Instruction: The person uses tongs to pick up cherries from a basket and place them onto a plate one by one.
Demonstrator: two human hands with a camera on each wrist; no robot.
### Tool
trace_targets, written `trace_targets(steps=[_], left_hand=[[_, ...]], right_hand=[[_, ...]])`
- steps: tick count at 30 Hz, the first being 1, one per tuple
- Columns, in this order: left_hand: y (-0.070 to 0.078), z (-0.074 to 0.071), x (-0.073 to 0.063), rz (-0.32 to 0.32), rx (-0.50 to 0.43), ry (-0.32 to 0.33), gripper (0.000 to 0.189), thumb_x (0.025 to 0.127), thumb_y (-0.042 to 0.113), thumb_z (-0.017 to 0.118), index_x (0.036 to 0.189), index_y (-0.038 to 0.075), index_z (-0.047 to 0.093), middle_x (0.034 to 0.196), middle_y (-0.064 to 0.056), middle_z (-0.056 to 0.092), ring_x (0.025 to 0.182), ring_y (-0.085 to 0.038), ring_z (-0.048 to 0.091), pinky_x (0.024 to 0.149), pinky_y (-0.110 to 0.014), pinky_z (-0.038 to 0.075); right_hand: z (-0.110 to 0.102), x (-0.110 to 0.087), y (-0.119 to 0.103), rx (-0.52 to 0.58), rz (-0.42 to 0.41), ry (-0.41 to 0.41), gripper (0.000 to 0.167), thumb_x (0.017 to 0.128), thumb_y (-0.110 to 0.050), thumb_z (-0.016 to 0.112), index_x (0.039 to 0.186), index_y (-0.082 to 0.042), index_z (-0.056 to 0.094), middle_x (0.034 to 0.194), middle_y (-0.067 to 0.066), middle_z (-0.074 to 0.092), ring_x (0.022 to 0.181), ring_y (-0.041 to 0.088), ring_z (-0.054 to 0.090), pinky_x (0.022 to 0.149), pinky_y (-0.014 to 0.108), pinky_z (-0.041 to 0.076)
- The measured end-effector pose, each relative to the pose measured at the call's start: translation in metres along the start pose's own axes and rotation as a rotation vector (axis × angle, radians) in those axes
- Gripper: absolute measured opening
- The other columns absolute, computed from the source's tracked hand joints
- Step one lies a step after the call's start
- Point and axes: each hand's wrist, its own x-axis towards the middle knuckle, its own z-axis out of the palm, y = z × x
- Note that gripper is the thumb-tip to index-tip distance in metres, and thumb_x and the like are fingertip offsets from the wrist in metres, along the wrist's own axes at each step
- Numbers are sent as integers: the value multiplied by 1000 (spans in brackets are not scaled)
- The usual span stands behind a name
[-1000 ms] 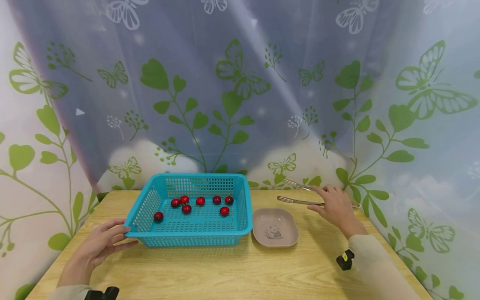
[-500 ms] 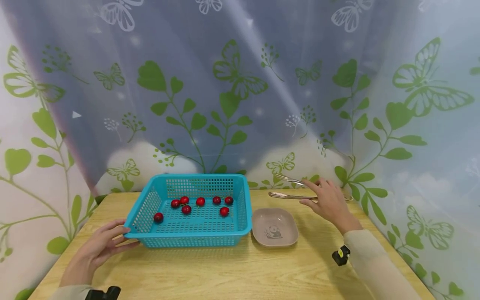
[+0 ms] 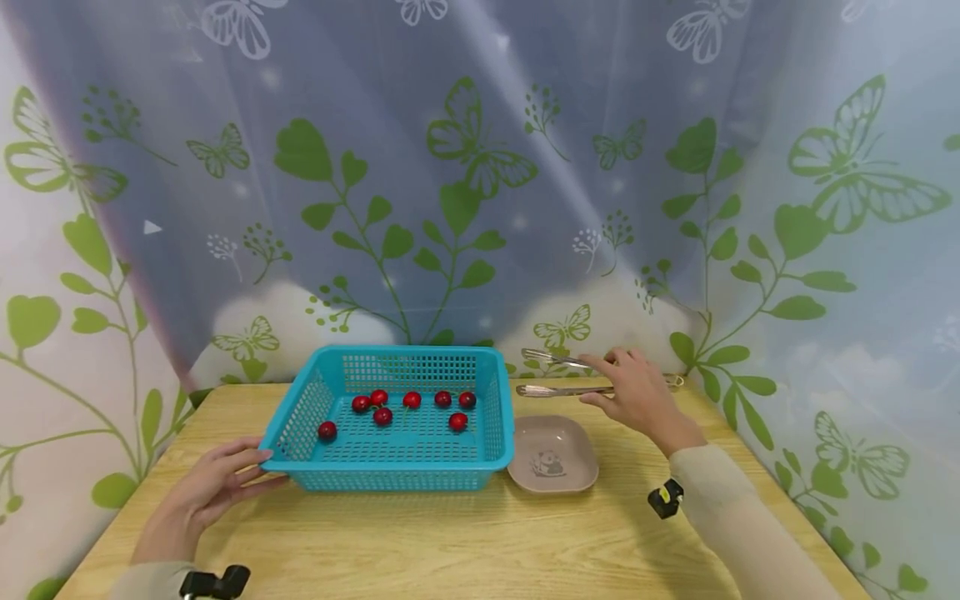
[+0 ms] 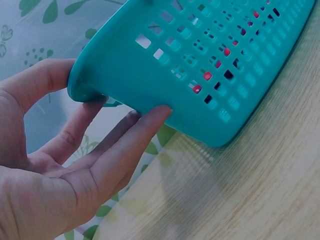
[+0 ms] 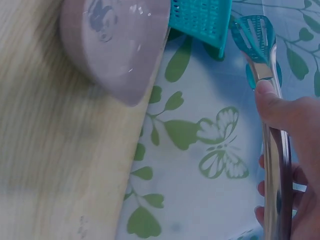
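Note:
My left hand point(image 3: 221, 483) grips the near left corner of a blue plastic basket point(image 3: 390, 481). In the left wrist view, thumb and fingers of the left hand point(image 4: 85, 165) are bent around the basket's rim point(image 4: 82, 85). Several red cherries point(image 3: 382, 416) lie loose on the basket floor. My right hand point(image 3: 641, 398) holds metal tongs point(image 3: 558, 391) above the back of the table, their two arms spread apart and tips pointing left. The right wrist view shows the right hand point(image 5: 302, 145) wrapped around the tongs point(image 5: 275, 175), thumb along one arm. Nothing is between the tips.
A pinkish square bowl point(image 3: 577, 454) with a panda print stands against the basket's right side, below the tongs. The wooden table point(image 3: 420, 550) ends at a patterned curtain point(image 3: 360, 208) with leaves and butterflies behind it.
The right hand has carried the tongs leftward, towards the basket. In the last half second the basket has shifted slightly right with the left hand on it. The cherries moved along with it.

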Motion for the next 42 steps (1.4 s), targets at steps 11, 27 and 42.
trace_targets(steps=[11,27,42], left_hand=[[1,0,0,16,-14,20,28,105,1,54,102,17,76,112,4,70,102,-16,75,102,-48,63],[4,4,1,28,3,19,25,104,1,55,101,16,74,112,3,68,102,-16,75,101,-47,64],[-3,-2,2,23,12,17,27,105,0,53,100,17,74,112,1,66,102,-17,75,102,-47,63]], right_hand=[[-17,37,-27,-47,-46,-101,62,88,-52,77,142,-26,63,107,10,64,86,26,53,58,35,44],[-31,78,-59,-76,-67,-277,62,88,-52,78,142,-27,63,112,11,65,93,27,54,71,45,55],[-34,95,-86,-129,-128,-324,57,91,-49,76,143,-31,62,110,5,58,92,24,46,72,41,47]])
